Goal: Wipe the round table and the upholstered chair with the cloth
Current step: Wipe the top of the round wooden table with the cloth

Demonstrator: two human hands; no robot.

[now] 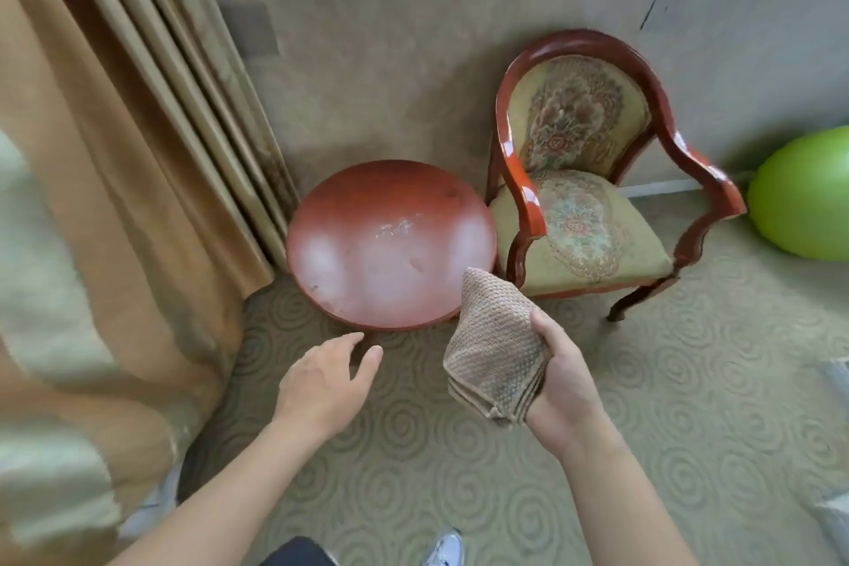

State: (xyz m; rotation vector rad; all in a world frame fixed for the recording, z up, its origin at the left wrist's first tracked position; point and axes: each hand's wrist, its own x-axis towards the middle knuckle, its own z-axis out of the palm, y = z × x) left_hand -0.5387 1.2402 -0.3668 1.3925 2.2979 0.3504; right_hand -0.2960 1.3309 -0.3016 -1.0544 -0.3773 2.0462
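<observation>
Swirl-patterned carpet [459,473] fills the lower frame, with the round table [390,244] and upholstered chair [583,216] at centre.

Your right hand [558,377], right of centre, has its fingers clamped on the folded beige cloth [496,349], thumb over the cloth's right edge; the cloth's top corner overlaps the table's lower right rim in the view, though whether it touches the rim is hard to tell. Your left hand [328,375] hangs empty just below the table's near edge, palm down, fingers loosely apart. The red tabletop shows pale cloudy patches and small marks. The chair stands just beside the table on its right. Curtains [138,152] fall along the left of the frame, and a green ball [804,198] sits at the right edge.
</observation>
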